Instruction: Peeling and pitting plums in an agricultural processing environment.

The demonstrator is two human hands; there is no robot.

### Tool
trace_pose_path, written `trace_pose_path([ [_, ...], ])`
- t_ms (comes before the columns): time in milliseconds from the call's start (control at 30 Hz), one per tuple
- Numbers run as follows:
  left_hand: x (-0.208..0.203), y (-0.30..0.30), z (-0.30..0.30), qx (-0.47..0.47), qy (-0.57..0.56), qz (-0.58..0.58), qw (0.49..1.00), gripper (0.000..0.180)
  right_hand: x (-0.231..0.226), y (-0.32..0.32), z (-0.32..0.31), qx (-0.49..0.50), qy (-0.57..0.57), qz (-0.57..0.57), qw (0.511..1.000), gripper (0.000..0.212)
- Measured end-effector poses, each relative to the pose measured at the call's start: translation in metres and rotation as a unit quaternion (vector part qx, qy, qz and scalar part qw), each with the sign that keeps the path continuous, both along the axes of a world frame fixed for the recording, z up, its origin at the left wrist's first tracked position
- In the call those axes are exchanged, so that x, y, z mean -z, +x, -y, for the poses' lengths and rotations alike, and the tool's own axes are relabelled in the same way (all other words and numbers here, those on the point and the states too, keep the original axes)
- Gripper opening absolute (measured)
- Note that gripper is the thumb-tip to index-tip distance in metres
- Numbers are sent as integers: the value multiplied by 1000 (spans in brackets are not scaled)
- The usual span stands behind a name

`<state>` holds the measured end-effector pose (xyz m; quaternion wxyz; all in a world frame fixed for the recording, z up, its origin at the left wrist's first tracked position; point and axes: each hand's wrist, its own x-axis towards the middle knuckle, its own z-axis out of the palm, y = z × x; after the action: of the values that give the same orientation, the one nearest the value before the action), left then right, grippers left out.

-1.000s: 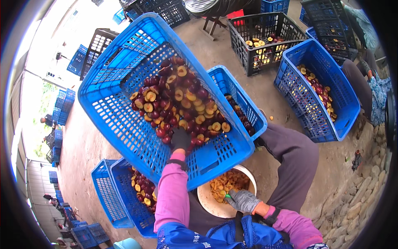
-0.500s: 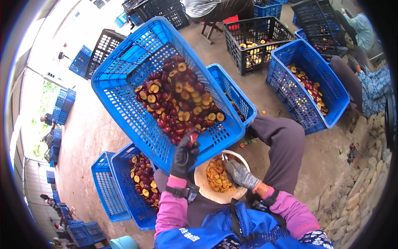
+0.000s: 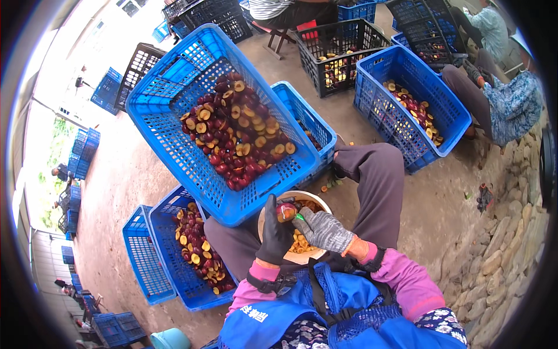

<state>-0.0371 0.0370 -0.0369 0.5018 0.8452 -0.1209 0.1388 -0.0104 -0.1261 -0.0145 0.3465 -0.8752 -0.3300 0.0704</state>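
My left hand (image 3: 274,237), in a black glove, grips a red plum (image 3: 286,212) with yellow flesh showing. Close against it, my right hand (image 3: 328,230), in a grey knit glove, is closed on a small tool with a green part (image 3: 299,217); its tip is hidden at the fruit. Both hands are over a whitish bowl (image 3: 323,201) between my legs, which holds orange-yellow fruit scraps (image 3: 300,244). Just beyond, a large tilted blue crate (image 3: 174,148) holds many plums (image 3: 232,125), some halved with the yellow side up.
To the left stands a blue crate (image 3: 203,298) of halved plums, beside another blue crate (image 3: 143,253). More blue (image 3: 401,142) and black crates (image 3: 317,81) with fruit stand at the right. A co-worker (image 3: 514,107) sits at far right by a stone edge (image 3: 494,262).
My left hand has drawn back from the tilted crate with a plum and met my right hand over the bowl. My right hand has risen from the scraps. The view has shifted slightly.
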Motion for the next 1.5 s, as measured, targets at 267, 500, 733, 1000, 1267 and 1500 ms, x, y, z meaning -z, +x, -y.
trace_pose_path([
  [267, -22, -1, 10, -18, 92, 6, 996, 75, 23, 0, 9, -39, 81, 173, 981, 34],
  [500, -13, -2, 11, -11, 25, 10, 1000, 66, -2, -11, 7, -28, -11, 46, 998, 23],
  [733, -21, 8, 30, -95, 50, 108, 988, 59, 32, -17, 2, -25, 29, 90, 995, 27],
  [1000, -25, 27, 31, -136, -278, -203, 929, 25, 11, -14, 1, -21, 32, -27, 999, 38],
  [1267, -36, 32, 34, -108, -287, -153, 939, 36, 2, -15, 0, -39, -29, -24, 999, 42],
  [1500, -52, 48, 39, -117, -292, -220, 924, 43, 38, -26, -7, -3, 21, 214, 977, 41],
])
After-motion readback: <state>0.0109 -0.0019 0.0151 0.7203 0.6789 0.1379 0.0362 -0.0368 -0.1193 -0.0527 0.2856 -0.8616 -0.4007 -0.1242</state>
